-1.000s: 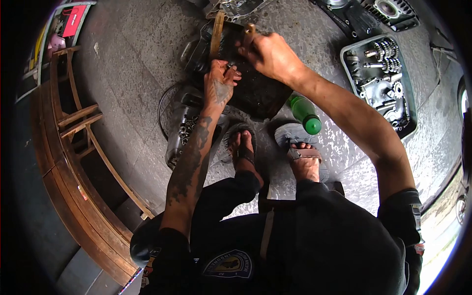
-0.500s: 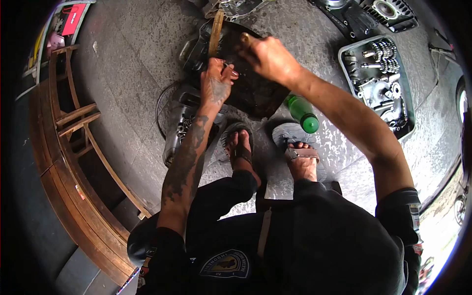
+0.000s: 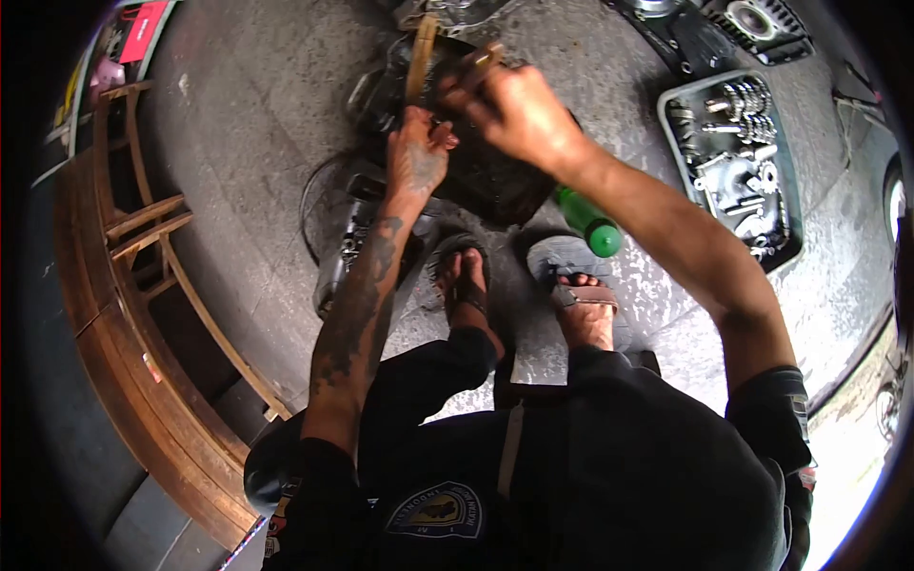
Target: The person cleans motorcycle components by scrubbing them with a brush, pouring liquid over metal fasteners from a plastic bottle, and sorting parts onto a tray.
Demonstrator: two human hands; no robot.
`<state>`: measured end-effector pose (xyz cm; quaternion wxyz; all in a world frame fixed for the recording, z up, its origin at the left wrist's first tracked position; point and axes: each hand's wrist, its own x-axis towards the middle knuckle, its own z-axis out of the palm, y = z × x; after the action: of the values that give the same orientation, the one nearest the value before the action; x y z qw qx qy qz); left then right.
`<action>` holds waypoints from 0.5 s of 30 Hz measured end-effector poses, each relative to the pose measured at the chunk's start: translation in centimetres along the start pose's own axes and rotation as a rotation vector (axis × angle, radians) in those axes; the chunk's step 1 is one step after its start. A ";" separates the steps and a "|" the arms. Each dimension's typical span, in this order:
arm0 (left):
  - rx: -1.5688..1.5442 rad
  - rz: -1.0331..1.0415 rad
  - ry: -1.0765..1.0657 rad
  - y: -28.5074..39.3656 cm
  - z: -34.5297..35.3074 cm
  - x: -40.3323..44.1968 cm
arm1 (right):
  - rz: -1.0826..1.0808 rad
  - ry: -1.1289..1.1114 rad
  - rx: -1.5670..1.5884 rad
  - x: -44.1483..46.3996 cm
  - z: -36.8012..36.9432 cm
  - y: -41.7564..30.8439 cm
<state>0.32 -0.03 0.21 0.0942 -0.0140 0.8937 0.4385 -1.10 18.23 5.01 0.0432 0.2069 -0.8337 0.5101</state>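
My left hand (image 3: 419, 154) is closed above the left edge of a dark, grimy tray (image 3: 514, 195). Its fingers pinch a small dark piece that I cannot make out. A flat wooden stick (image 3: 421, 62) stands just beyond that hand, its lower end by my knuckles. My right hand (image 3: 522, 112) is closed over the tray, its fingers smeared by motion. A brownish rod-like handle (image 3: 488, 57) pokes out of its grip; the rest of that tool is hidden. Right of the tray, near my foot, lies a green plastic bottle (image 3: 592, 225), partly under my forearm.
A rimmed tray (image 3: 796, 224) of gears and metal parts sits on the right. Engine castings (image 3: 752, 24) lie at the top right. A metal casing (image 3: 338, 276) with small parts is left of my feet. A wooden bench (image 3: 157, 381) borders the left.
My right hand has shifted slightly, and the handle in it has swung from pointing up at me to a slant. My left hand has turned a little, staying by the stick.
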 end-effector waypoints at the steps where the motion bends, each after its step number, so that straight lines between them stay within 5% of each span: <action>1: -0.161 -0.059 -0.022 -0.4 0.2 0.1 | -0.014 -0.054 -0.087 -0.4 0.3 0.0; 2: -0.320 -0.121 -0.035 -0.8 0.4 0.2 | -0.012 -0.049 -0.086 -0.5 0.3 0.5; 6: 0.092 0.040 -0.024 0.1 -0.2 -0.5 | 0.038 -0.028 -0.090 0.3 -0.3 2.0; 8: 0.065 0.026 0.002 0.8 -0.2 -0.3 | -0.158 0.052 -0.020 0.1 0.1 1.7; 15: -0.064 -0.019 0.000 0.2 0.5 -0.6 | -0.022 -0.027 -0.102 0.5 -0.2 1.7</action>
<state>0.97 0.49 0.18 0.0978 -0.0255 0.8791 0.4658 -2.21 18.89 3.86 0.0479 0.2205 -0.8569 0.4635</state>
